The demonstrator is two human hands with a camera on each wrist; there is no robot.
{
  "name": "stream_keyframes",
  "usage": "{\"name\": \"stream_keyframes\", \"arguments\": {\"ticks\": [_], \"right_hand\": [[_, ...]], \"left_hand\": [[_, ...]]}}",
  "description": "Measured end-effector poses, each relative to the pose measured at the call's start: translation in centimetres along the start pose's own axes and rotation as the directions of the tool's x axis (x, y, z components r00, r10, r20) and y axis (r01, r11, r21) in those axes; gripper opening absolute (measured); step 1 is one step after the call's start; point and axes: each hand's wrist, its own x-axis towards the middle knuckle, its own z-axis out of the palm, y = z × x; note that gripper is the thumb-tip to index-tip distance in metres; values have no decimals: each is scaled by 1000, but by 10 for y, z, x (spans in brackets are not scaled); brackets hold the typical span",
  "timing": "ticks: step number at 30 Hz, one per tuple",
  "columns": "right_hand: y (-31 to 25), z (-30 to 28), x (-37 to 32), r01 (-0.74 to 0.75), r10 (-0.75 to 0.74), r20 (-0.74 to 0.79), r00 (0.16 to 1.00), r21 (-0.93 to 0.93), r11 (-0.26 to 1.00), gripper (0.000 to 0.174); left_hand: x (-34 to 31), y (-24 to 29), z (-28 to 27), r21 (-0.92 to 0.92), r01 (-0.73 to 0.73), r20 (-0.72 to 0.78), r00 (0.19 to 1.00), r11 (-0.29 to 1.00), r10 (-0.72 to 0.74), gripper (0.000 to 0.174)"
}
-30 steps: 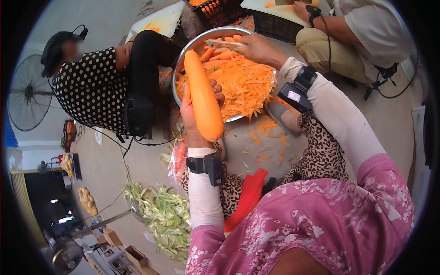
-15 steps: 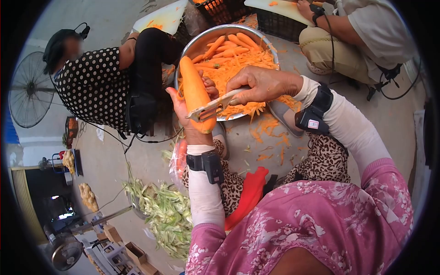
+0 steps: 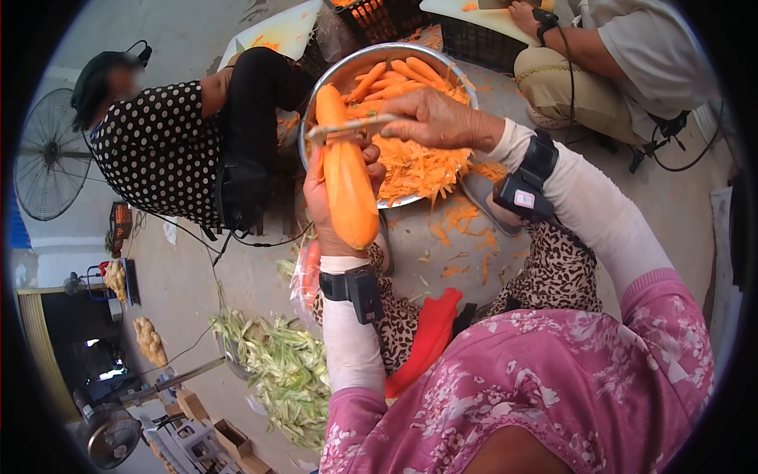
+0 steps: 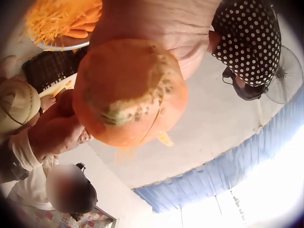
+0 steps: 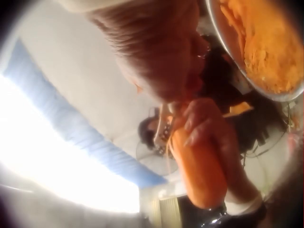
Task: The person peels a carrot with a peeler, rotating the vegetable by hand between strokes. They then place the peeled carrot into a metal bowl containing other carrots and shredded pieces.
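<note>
My left hand (image 3: 317, 204) grips a thick, peeled-looking carrot (image 3: 350, 201) from below, its fingers curled round the far side. In the left wrist view the carrot's blunt end (image 4: 130, 95) faces the camera, with dark specks round it. My right hand (image 3: 442, 120) holds a peeler (image 3: 351, 126) by its handle, with the head across the upper part of the carrot. From the right wrist, the peeler (image 5: 163, 127) shows at the carrot's far end, partly blurred. Beneath both hands stands a metal basin (image 3: 476, 99) with whole carrots (image 3: 418, 71) and a heap of orange peelings (image 3: 426, 167).
A person in a dotted shirt (image 3: 162, 150) sits at the left; another person (image 3: 632, 71) crouches at the right by a black crate (image 3: 478, 46). Corn husks (image 3: 288, 375) lie on the floor, near a plastic bag of carrots (image 3: 304, 280). Scraps (image 3: 454, 229) litter the floor.
The peeler came down from over the basin to the carrot's near end, then moved up along it to the upper part. The left hand keeps its hold while the carrot's tilt shifts.
</note>
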Motion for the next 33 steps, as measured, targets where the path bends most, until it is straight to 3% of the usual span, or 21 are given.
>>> {"name": "stream_keyframes", "arguments": {"ticks": [2,5,7,9,11,13,14,15,16,17,19,23,27,30,33], "right_hand": [[13,-4,7,-44,45,-101,994,6,999,19],[32,-18,15,-93,72,-171,983,-123,988,21],[54,-18,17,-173,152,-188,970,-103,980,23],[77,-16,15,-210,93,-224,970,-581,787,27],[89,-14,14,-258,125,-276,953,-521,814,32],[70,-17,19,-408,363,-352,863,-62,911,31],[58,-18,20,-405,360,-347,866,-64,912,31],[38,-19,17,-419,464,-255,848,212,883,30],[24,-16,14,-423,539,-139,831,470,774,29],[16,-10,12,-424,542,-143,829,472,773,29],[2,2,12,-355,529,-44,848,693,627,32],[-11,26,14,-428,555,48,831,692,581,38],[-16,32,13,-464,542,72,837,620,633,30],[-11,30,13,-512,575,93,813,587,628,23],[2,28,13,-593,606,207,768,587,551,19]], "left_hand": [[1,-1,-1,37,81,49,995,996,-82,46],[0,-6,5,124,65,-18,998,990,-63,46],[2,-10,4,159,76,-11,997,984,-76,47],[5,-10,3,201,92,-3,996,975,-93,47],[6,-7,1,91,130,80,987,987,-137,47],[6,-7,2,146,70,15,997,987,-73,50],[7,-5,3,217,24,-48,999,976,-14,52],[8,-2,-1,219,23,-48,999,976,-13,52],[10,0,-7,275,11,-83,996,961,12,53],[11,2,-13,330,4,-117,992,944,37,54],[11,1,-16,344,23,-127,992,939,22,51],[17,-4,-27,369,0,-217,972,930,86,42],[19,-12,-25,545,-47,-260,940,837,222,40],[19,-16,-21,575,-23,-296,926,818,234,38],[18,-16,-16,617,-27,-293,920,786,262,41]]}}
